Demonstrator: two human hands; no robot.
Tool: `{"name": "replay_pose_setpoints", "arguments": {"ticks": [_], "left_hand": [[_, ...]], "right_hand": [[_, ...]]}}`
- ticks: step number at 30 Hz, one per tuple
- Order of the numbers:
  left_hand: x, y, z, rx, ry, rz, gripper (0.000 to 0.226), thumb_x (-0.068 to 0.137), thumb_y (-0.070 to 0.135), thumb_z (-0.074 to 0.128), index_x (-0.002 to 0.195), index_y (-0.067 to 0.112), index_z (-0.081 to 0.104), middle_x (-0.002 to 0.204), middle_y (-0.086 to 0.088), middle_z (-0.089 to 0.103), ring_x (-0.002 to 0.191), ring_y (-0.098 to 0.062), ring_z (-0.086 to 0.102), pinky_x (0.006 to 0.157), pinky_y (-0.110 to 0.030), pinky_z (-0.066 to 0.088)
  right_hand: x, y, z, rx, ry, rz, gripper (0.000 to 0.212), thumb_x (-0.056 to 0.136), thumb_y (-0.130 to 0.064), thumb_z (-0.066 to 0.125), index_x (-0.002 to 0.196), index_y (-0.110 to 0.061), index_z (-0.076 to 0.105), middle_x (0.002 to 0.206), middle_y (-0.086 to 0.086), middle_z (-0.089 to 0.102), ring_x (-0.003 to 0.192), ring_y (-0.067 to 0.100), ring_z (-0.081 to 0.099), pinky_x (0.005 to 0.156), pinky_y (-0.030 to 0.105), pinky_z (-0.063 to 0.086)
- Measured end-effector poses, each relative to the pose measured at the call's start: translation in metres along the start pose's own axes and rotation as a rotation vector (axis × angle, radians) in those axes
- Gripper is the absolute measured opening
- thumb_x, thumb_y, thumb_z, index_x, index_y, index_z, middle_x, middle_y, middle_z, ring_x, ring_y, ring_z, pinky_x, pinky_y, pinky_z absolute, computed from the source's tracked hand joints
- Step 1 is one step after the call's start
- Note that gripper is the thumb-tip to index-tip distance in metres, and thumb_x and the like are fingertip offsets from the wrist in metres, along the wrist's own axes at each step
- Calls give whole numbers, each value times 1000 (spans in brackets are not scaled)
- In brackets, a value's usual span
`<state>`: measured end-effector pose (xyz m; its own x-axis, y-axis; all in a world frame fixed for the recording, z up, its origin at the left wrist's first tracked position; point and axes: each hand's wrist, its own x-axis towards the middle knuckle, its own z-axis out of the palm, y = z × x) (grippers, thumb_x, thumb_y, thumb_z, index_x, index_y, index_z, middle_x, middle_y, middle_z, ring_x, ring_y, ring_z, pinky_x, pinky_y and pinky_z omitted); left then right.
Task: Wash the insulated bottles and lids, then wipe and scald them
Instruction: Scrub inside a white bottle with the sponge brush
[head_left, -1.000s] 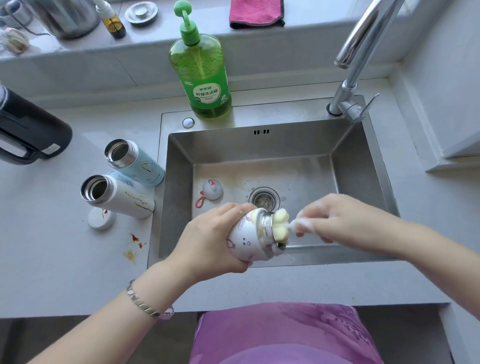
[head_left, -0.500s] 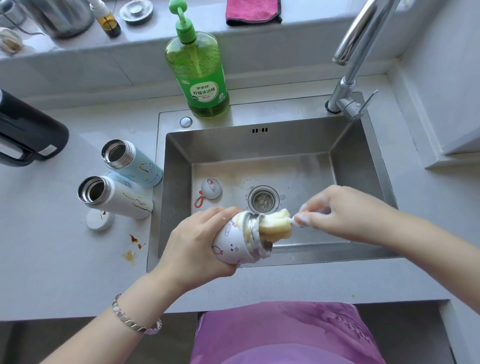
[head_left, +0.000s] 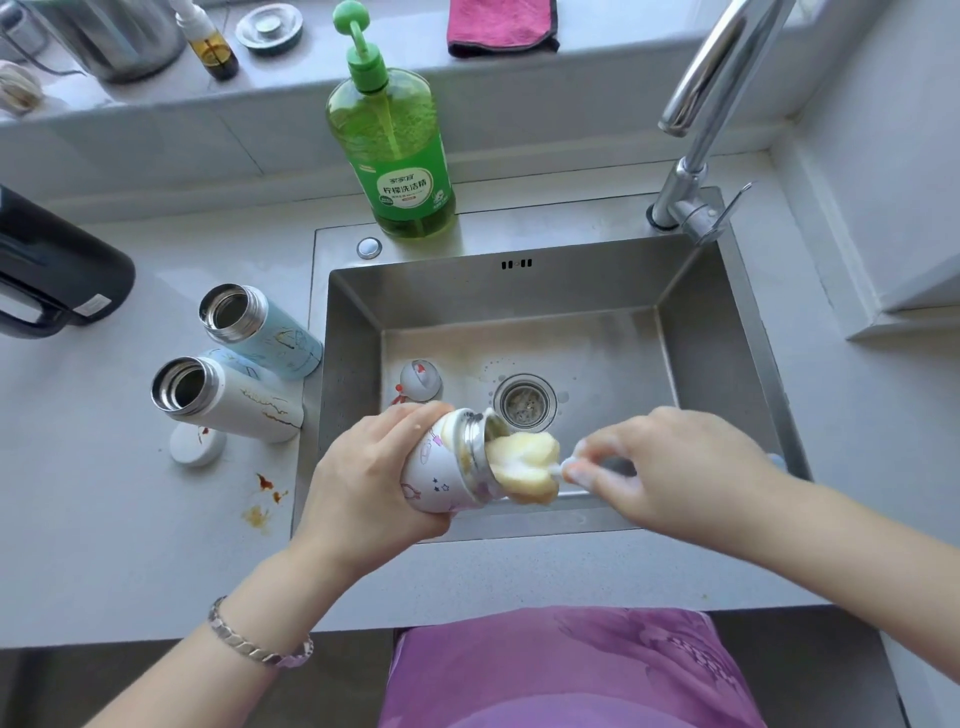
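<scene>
Over the sink's (head_left: 719, 332) near edge, our left hand (head_left: 371, 480) curls its fingers round the white bottle (head_left: 441, 480), mouth tilted rightward. Our right hand (head_left: 670, 467) pinches, it seems, the sponge brush (head_left: 524, 467) handle; its sponge sits at the mouth.

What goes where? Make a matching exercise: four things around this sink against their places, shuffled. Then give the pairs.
Things
1. green dish soap bottle
2. pink cloth
3. sponge brush
4. grey bottle lid

Places
A. on the floor of the sink, left of the drain
B. on the back ledge
C. at the mouth of the white insulated bottle held by the left hand
D. on the steel rim behind the basin

Pairs: 1-D, 2-B, 3-C, 4-A
</scene>
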<state>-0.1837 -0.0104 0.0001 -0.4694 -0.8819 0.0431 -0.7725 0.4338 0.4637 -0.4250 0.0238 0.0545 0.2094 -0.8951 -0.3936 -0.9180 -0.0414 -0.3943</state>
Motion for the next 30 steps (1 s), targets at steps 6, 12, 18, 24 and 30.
{"name": "replay_pose_setpoints", "arguments": {"ticks": [6,12,18,24,30], "left_hand": [[-11,4,10,-8,-49,18,74,41,35,69,113,35,51,100,17,61,80,-13,57,63,-23,46],[-10,5,10,-169,-130,-167,83,43,37,72,119,45,41,105,29,53,94,-6,54,75,-26,47],[-10,4,4,-161,-24,-74,78,43,35,74,116,40,49,111,22,54,90,-12,59,72,-32,51],[-14,16,15,-139,-68,31,70,48,45,65,115,37,49,106,16,59,88,-15,60,71,-33,53],[-20,9,12,-267,-72,-100,78,45,47,66,119,46,40,115,30,47,97,-1,52,78,-19,46]], "right_hand": [[6,15,-6,13,33,64,34,87,-59,40,106,-45,64,86,-11,67,81,12,55,63,25,40],[0,0,-3,90,21,-41,27,87,-53,45,99,-43,67,53,-15,51,58,6,47,58,24,38],[9,15,-4,338,-61,87,19,81,-51,52,65,-47,62,68,-9,68,67,10,60,65,33,47],[11,-3,-1,203,-64,73,25,82,-55,53,80,-36,69,55,-14,55,57,1,49,56,23,39],[6,-4,1,273,-193,41,15,84,-30,53,90,-27,67,77,-3,69,64,10,59,65,30,49]]}}
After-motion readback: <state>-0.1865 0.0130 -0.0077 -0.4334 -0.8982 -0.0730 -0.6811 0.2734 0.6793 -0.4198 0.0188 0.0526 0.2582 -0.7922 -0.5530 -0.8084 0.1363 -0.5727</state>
